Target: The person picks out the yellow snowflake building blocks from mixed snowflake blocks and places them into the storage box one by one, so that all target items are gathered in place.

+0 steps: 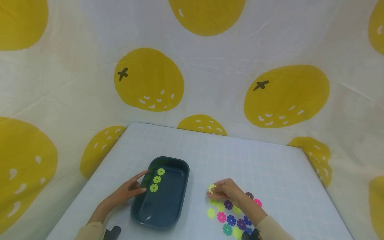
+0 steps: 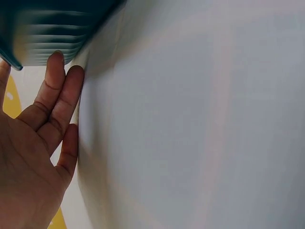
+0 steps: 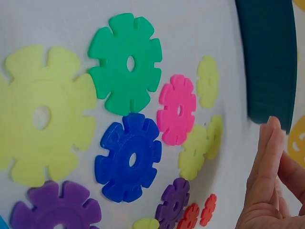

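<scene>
In the head view my right hand (image 1: 226, 191) pinches a yellow-green notched plastic disc (image 1: 212, 188), a snowflake-shaped building piece, above a loose group of similar discs. The right wrist view shows that hand (image 3: 267, 186) from the side, the held disc hidden. My left hand (image 1: 124, 193) rests at the left rim of a dark teal tray (image 1: 160, 213), index finger and thumb spread along it. Its other fingers (image 2: 62, 95) lie nearly straight beside the tray's outer wall. Inside the tray, three yellow-green discs (image 1: 157, 179) form a line along the left side.
On the white table (image 1: 240, 156) to the tray's right lie several discs, among them a green one (image 3: 126, 64), a blue one (image 3: 128, 157), a pink one (image 3: 177, 109) and a purple one (image 3: 57, 205). A fruit-print curtain (image 1: 210, 66) hangs behind the table.
</scene>
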Action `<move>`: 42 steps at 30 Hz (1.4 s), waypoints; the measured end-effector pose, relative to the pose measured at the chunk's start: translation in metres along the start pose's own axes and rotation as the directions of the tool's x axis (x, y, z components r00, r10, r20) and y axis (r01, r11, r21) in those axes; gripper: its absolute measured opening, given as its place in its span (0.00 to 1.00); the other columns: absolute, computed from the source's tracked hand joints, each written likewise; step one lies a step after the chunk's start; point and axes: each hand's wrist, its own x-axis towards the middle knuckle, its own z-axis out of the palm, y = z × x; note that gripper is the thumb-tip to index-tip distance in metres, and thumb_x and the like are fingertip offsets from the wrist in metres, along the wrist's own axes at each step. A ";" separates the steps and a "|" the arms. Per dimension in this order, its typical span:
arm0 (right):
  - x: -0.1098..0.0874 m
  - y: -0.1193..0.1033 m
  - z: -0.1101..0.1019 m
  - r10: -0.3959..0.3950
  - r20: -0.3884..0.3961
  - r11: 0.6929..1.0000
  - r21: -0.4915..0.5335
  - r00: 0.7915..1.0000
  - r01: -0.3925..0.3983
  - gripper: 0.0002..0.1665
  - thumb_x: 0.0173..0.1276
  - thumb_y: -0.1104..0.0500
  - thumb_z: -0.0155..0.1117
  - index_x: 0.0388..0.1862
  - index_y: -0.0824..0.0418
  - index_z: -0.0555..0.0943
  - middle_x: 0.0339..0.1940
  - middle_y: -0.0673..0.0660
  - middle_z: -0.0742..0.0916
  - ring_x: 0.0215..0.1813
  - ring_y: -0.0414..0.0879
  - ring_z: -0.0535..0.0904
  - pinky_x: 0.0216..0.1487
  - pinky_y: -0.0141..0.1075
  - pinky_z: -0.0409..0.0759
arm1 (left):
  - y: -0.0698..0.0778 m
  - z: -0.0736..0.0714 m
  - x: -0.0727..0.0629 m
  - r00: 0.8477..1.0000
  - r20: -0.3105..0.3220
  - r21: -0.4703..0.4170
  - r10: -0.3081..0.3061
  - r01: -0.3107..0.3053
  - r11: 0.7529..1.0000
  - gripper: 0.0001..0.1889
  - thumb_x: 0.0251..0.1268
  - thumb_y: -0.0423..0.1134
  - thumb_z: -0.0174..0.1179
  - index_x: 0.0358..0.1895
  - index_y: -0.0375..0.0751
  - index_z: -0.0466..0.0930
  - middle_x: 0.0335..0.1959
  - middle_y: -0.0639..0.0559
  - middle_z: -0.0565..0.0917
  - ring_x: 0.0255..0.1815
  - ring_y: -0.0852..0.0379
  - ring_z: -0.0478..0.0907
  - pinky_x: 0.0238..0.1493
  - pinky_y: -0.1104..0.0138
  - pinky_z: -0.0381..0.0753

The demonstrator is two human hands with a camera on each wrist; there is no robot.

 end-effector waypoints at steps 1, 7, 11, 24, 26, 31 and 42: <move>0.000 0.000 0.000 0.000 0.007 1.000 0.005 1.000 0.000 0.20 0.66 0.62 0.68 0.52 0.74 0.81 0.39 0.64 0.90 0.41 0.52 0.89 0.40 0.36 0.84 | 0.000 0.000 0.000 1.000 -0.001 0.001 0.000 0.000 1.000 0.39 0.67 0.50 0.64 0.78 0.64 0.53 0.39 0.49 0.78 0.42 0.51 0.73 0.44 0.57 0.72; -0.001 -0.002 0.003 -0.004 0.048 0.999 0.033 0.999 0.003 0.20 0.66 0.62 0.67 0.53 0.74 0.80 0.41 0.64 0.90 0.42 0.52 0.89 0.41 0.36 0.84 | 0.000 0.001 0.000 1.000 -0.004 -0.007 -0.014 0.014 1.000 0.39 0.66 0.51 0.64 0.78 0.65 0.54 0.39 0.49 0.78 0.43 0.51 0.73 0.44 0.57 0.72; -0.003 -0.004 0.005 0.006 0.058 0.999 0.053 0.998 -0.009 0.20 0.67 0.63 0.67 0.54 0.74 0.79 0.41 0.65 0.89 0.42 0.52 0.89 0.42 0.36 0.84 | 0.001 0.000 0.000 1.000 0.000 -0.007 -0.007 0.007 1.000 0.39 0.67 0.51 0.64 0.78 0.65 0.54 0.39 0.49 0.77 0.43 0.51 0.73 0.44 0.57 0.72; -0.003 -0.009 0.017 0.011 0.073 0.999 0.042 0.997 -0.014 0.19 0.66 0.61 0.68 0.51 0.72 0.81 0.41 0.64 0.90 0.43 0.51 0.89 0.40 0.33 0.83 | -0.002 -0.001 0.000 1.000 0.011 -0.006 0.008 -0.008 1.000 0.40 0.67 0.51 0.63 0.78 0.64 0.53 0.40 0.49 0.78 0.43 0.52 0.73 0.45 0.57 0.72; -0.003 -0.010 0.019 0.018 0.075 0.999 0.047 0.997 -0.022 0.18 0.66 0.61 0.68 0.51 0.71 0.81 0.41 0.63 0.90 0.43 0.51 0.89 0.40 0.32 0.83 | -0.002 -0.001 0.000 1.000 0.016 -0.004 0.010 -0.010 1.000 0.40 0.68 0.51 0.63 0.78 0.64 0.52 0.40 0.49 0.78 0.43 0.53 0.73 0.45 0.57 0.72; -0.006 -0.013 0.023 0.016 0.086 0.997 0.075 0.996 -0.022 0.17 0.67 0.63 0.67 0.51 0.72 0.81 0.42 0.64 0.89 0.43 0.52 0.89 0.40 0.33 0.83 | -0.001 0.000 0.000 1.000 0.019 -0.003 0.017 -0.016 1.000 0.39 0.68 0.51 0.63 0.78 0.64 0.52 0.39 0.49 0.78 0.42 0.53 0.73 0.44 0.57 0.71; -0.013 -0.019 0.034 0.035 0.048 0.996 0.077 0.998 -0.038 0.19 0.67 0.62 0.66 0.53 0.72 0.79 0.41 0.62 0.89 0.43 0.51 0.89 0.42 0.31 0.82 | 0.001 0.000 -0.001 1.000 0.001 0.004 0.006 -0.006 1.000 0.39 0.67 0.51 0.63 0.78 0.66 0.53 0.39 0.50 0.78 0.42 0.52 0.73 0.44 0.57 0.71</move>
